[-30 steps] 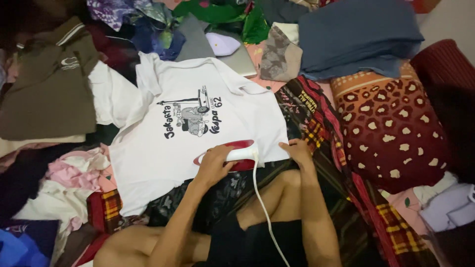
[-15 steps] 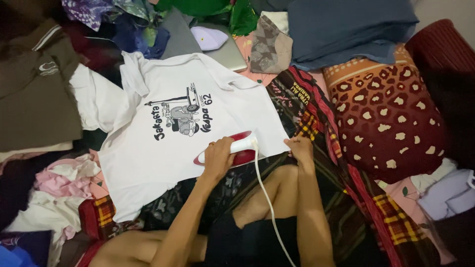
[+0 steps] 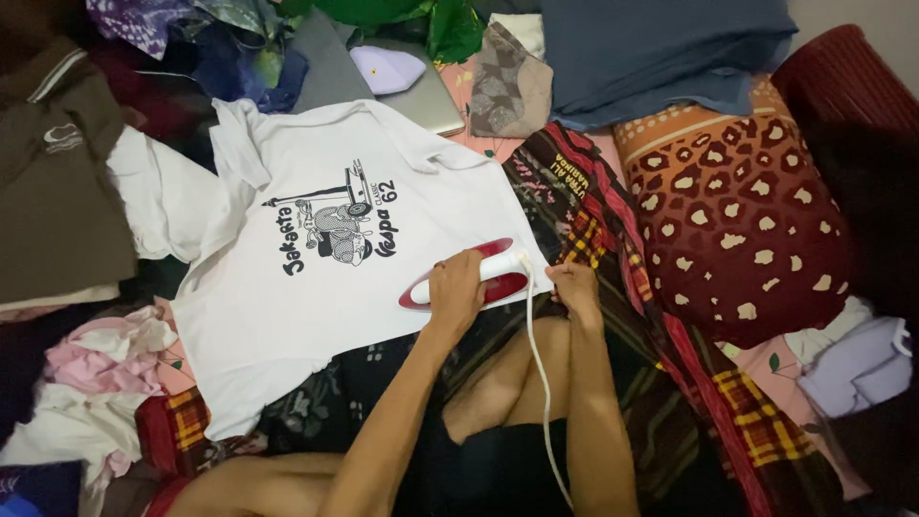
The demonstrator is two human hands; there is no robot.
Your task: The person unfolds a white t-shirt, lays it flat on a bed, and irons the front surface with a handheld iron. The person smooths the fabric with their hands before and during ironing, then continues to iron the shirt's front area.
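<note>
Iron (image 3: 469,278), red with white handle, in left grip (image 3: 456,287); right grip (image 3: 575,287) pinches white printed shirt (image 3: 316,258) hem.

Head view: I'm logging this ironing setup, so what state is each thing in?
White T-shirt: spread flat, print up.
Iron: resting on the shirt's hem, cord attached.
Left hand: gripping the iron's handle.
Right hand: pinching the shirt's corner.
Laptop: closed.
Patterned pillow: lying beside the shirt.

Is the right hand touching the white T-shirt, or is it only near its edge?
Touching. The head view shows the right hand pinching the corner of the white T-shirt.
</note>
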